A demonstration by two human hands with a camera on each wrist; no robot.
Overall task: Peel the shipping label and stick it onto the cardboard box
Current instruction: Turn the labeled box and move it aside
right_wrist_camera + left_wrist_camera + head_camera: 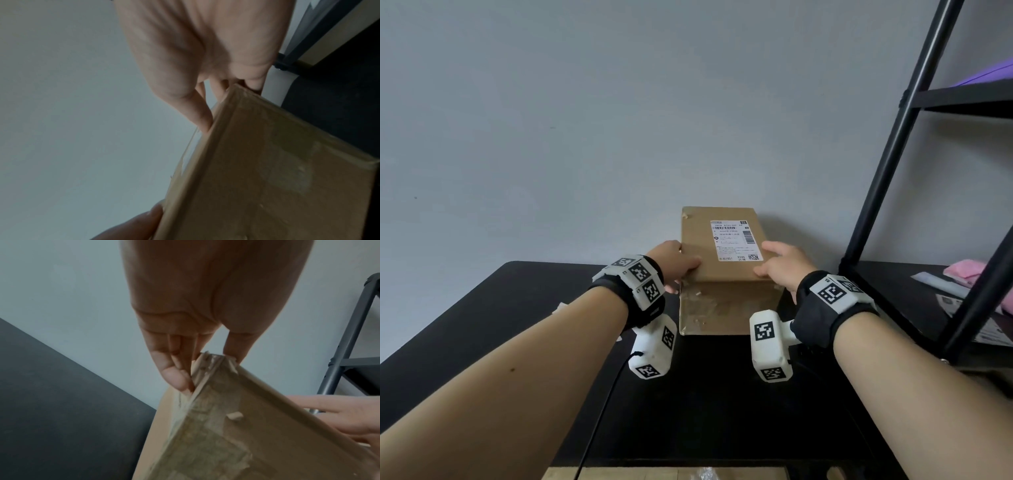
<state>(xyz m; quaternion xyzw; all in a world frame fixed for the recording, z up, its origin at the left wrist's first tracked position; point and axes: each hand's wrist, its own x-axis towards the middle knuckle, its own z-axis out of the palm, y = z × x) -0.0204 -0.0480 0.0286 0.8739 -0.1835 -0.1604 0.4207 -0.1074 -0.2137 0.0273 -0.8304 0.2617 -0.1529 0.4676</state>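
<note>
Head view: cardboard box (722, 246) clamped between both palms; left hand (671, 262), right hand (782, 265) grip near top corners w/ thumbs over top. Shipping label (736, 241) sits between grips, faces up — prob. steadying box, label already stuck.

We see the cardboard box (722, 270) on the counter (482, 325) against the far wall, shipping label (736, 241) on its top, shelf rack (914, 171) at right.

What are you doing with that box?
A person holds a cardboard box on a black table, left hand gripping its left side, right hand its right. A white shipping label is already stuck flat on the box's top.
</note>
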